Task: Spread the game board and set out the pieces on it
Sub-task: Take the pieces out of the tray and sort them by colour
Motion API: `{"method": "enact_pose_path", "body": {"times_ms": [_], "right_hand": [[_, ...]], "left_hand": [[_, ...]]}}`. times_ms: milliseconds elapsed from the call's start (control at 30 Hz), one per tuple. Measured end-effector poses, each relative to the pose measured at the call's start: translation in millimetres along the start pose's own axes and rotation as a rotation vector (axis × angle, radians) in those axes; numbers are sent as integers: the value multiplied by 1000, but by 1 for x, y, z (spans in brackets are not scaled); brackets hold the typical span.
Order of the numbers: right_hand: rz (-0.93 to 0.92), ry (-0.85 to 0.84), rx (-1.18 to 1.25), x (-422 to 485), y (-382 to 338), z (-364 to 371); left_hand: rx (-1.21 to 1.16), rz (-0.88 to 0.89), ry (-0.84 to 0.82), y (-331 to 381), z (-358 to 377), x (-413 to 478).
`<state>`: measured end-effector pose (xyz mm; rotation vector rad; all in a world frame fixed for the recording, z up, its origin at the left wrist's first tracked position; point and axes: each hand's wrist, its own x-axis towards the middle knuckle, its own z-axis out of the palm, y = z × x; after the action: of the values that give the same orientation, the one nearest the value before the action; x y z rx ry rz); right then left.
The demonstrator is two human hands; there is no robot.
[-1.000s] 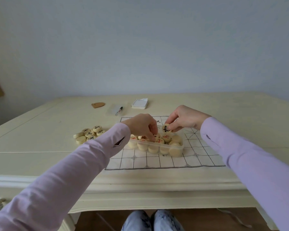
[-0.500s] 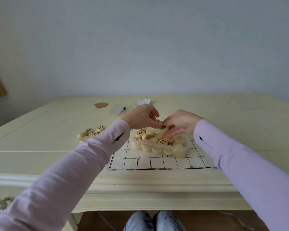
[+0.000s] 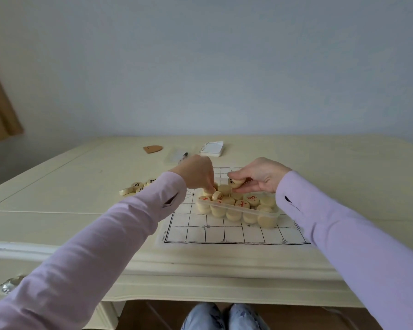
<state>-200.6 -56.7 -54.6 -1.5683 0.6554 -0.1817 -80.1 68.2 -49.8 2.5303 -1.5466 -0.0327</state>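
A white cloth game board (image 3: pixel 224 232) with a black grid lies flat on the cream table. On it stands a clear plastic box (image 3: pixel 267 214) heaped with round wooden pieces (image 3: pixel 242 204), some marked in red. My right hand (image 3: pixel 260 175) holds a black-marked piece (image 3: pixel 235 182) just above the box. My left hand (image 3: pixel 197 172) reaches down into the box's far left corner, fingertips pinched among the pieces; whether it holds one is hidden. A small pile of pieces (image 3: pixel 136 188) lies on the table left of the board.
Behind the board lie a small spiral notepad (image 3: pixel 212 148), a pen (image 3: pixel 183 158) on a clear sleeve, and a brown heart-shaped object (image 3: pixel 153 148). The table's front edge runs just below the board. A metal drawer handle (image 3: pixel 11 283) shows at lower left.
My left hand dipped into the box, rose, and has come down into it again. My right hand has stayed over the box with a black-marked piece in its fingers.
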Motion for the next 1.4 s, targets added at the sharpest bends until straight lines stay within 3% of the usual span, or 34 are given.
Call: {"method": "enact_pose_path", "body": {"times_ms": [133, 400, 567, 667, 767, 900, 1033, 1200, 1400], "right_hand": [[0, 12, -14, 0, 2, 1], [-23, -1, 19, -4, 0, 2], [-54, -11, -16, -5, -4, 10], [-127, -49, 23, -4, -10, 23], [-188, -116, 76, -3, -19, 50], [-201, -193, 27, -1, -26, 104], [-179, -224, -185, 2, -22, 153], [-172, -127, -358, 18, -13, 182], [-165, 6, -497, 20, -7, 185]], "left_hand": [[268, -31, -43, 7, 6, 4], [218, -60, -71, 7, 8, 9], [106, -37, 24, -2, 7, 4], [-39, -13, 185, -12, -9, -9], [-159, -71, 353, -33, -17, -26], [-193, -188, 388, -72, -21, -50], [-89, -375, 314, -104, -27, -77], [-12, -572, 65, -131, -25, -105], [-84, -558, -148, -138, -16, -113]]}}
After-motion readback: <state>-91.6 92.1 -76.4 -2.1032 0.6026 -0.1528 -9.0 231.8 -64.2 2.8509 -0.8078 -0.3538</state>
